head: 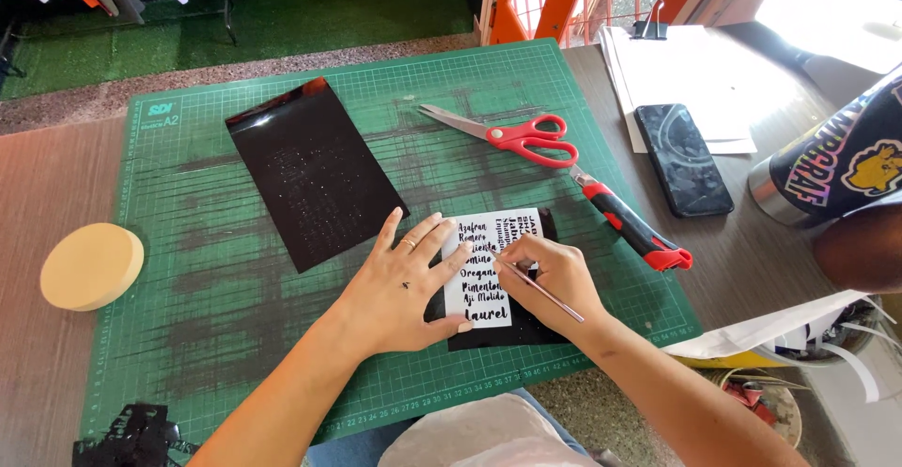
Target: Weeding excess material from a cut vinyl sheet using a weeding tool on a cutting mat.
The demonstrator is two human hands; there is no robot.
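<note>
Head view, looking down on a green cutting mat point(235, 270) laid on a brown surface point(38, 194).

Left hand point(399, 288): laid flat, palm down, fingers point(425, 237) spread. The fingertips rest on the left edge of a white lettered sheet point(474, 288), pinning it. A ring shows on one finger.

Right hand point(545, 274): fingers drawn together, pinching a thin pointed tool point(550, 300). The tool's tip meets the white lettered sheet just left of these fingers, close beside the left hand's fingertips; its shaft runs back over the hand toward the wrist.

White lettered sheet: lies between the two hands, directly under the fingertips of both, on top of a small black sheet point(526, 328) whose edges show beneath and to the right of the right hand.

Other items: a larger black sheet point(315, 176) lies on the mat just beyond the left fingers, not touching them. Red-handled scissors point(512, 136) lie well beyond the right fingers. A red and black utility knife point(629, 223) lies near the right hand, on its outer side. A dark phone point(683, 159) rests on white papers point(695, 72) farther out. A tan round disc point(91, 266) sits well to the left of the left hand. Black scraps point(132, 434) lie at the mat's near left corner.
</note>
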